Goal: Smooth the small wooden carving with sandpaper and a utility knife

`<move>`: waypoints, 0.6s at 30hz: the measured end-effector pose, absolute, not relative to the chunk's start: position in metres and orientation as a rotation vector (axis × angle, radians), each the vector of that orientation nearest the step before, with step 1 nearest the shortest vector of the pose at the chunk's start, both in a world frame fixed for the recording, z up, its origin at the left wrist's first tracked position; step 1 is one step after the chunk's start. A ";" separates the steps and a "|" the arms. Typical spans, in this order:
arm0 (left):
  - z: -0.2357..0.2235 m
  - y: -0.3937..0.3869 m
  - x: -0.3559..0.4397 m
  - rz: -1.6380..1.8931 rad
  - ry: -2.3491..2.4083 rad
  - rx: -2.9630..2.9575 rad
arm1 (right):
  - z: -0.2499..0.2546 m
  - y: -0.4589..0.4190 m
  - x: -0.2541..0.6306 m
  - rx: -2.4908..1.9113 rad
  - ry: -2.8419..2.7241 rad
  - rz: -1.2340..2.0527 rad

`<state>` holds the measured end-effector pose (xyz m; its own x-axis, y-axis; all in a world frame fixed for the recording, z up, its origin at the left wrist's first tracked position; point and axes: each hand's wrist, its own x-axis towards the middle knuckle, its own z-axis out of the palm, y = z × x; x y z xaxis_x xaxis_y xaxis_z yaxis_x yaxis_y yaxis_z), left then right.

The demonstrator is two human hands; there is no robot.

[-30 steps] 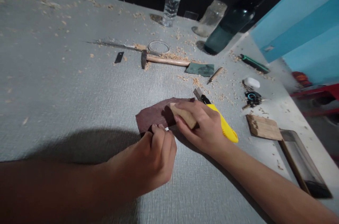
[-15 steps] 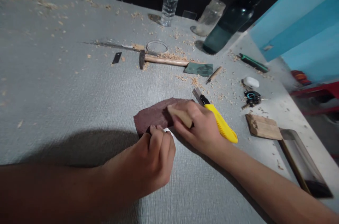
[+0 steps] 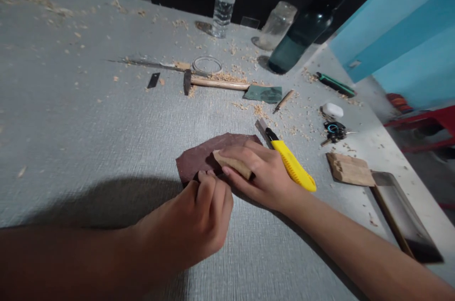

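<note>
Head view: the right hand (image 3: 265, 175) lies on a sheet of reddish-brown sandpaper (image 3: 202, 156) spread flat on the grey textured table (image 3: 88, 121); its fingers are curled close together around a small wooden block (image 3: 232, 164), pinning the pale block against the sheet near its right half; the thumb is hidden behind the block. The left hand (image 3: 199, 218) is balled into a loose fist at the sheet's near edge; its fingertips (image 3: 206, 178) are bunched together and press down on that edge, though whether they pinch the paper or only hold it flat cannot be told.

Just right of the right hand, touching its back, lies a yellow utility knife (image 3: 293, 166) with its blade end pointing away from the person; further right sit a flat piece of wood (image 3: 349, 169) and a dark framed tray (image 3: 401, 215) at the table's edge. Beyond the sandpaper lie a hammer (image 3: 213, 84) with a wooden handle, a green-grey sharpening stone (image 3: 263, 94) at the handle's end, a wire ring (image 3: 207, 64) and a small dark blade (image 3: 153, 80); wood shavings (image 3: 261, 111) are scattered around them. A bunch of keys (image 3: 333, 131) and a white earbud case (image 3: 332, 110) rest near the right edge; a plastic water bottle (image 3: 223, 2), a glass jar (image 3: 275, 26) and a dark glass bottle (image 3: 302, 38) stand at the far side.
</note>
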<state>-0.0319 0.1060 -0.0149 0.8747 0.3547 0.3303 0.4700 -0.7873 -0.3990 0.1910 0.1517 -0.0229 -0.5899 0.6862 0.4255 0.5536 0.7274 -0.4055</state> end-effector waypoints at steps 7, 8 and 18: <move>-0.019 0.106 -0.032 -0.347 -0.631 -2.559 | -0.025 0.153 0.191 -1.468 -2.183 0.120; -0.020 0.106 -0.031 -0.356 -0.647 -2.560 | -0.024 0.153 0.191 -1.505 -2.151 0.108; -0.023 0.103 -0.034 -0.377 -0.667 -2.589 | -0.023 0.151 0.193 -1.051 -2.306 0.241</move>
<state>-0.0337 0.1030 -0.0235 0.8465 0.3916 0.3605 0.5109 -0.7880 -0.3437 0.1929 0.1506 -0.0233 -0.5160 0.7368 0.4370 0.6305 0.6720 -0.3884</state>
